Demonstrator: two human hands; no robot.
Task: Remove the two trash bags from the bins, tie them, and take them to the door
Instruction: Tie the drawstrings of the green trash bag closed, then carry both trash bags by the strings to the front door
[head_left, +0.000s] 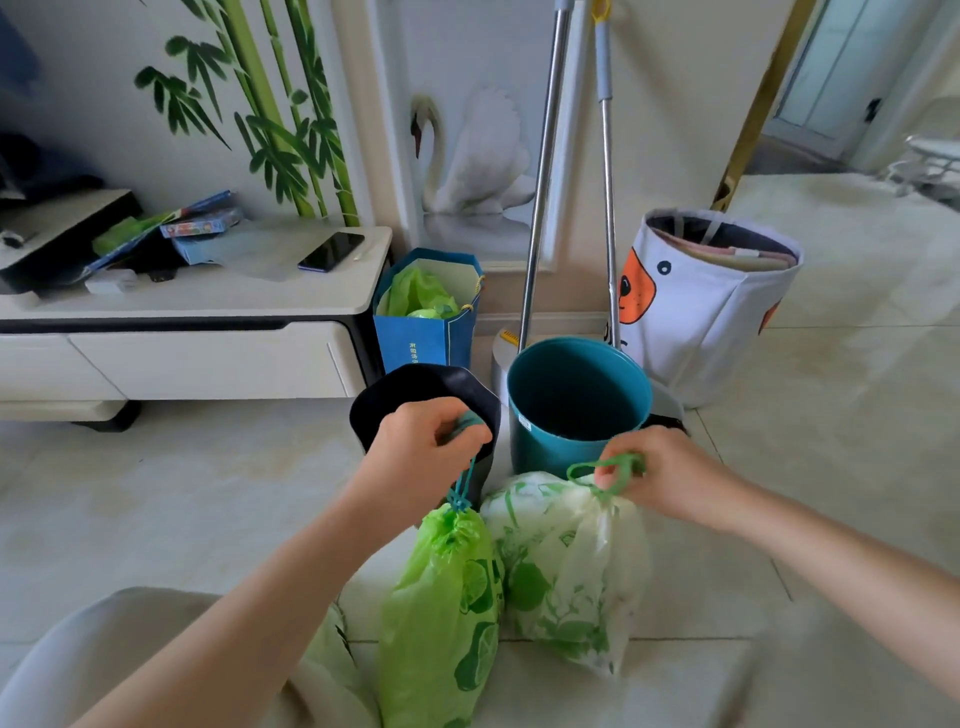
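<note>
A pale tiled floor (831, 415) runs up to a wall painted with green bamboo (270, 104) and a white swan (467, 156). At the left stands a low white TV cabinet (208, 332) with a dark phone (331, 251) lying on its top beside a clutter of boxes and papers.

Against the wall, a blue paper gift bag (423, 343) stands open and holds crumpled green plastic. To the right, a white fabric basket (701, 322) printed with an orange-and-black animal face holds what looks like folded cloth. Two metal poles (540, 182) lean on the wall between them.

In front sit two bins side by side: a teal bin (576, 395), with nothing visible inside, and a black bin (415, 389), partly hidden behind the left hand (421, 457).

The left hand is curled round the teal drawstring of a green trash bag (441, 623), whose neck is cinched tight with a knot; the bag hangs or stands just before the black bin. The right hand (665, 478) pinches the green drawstring loop of a white trash bag (566, 571) with green leaf print. This bag rests on the floor, touching the green one, just in front of the teal bin.
</note>
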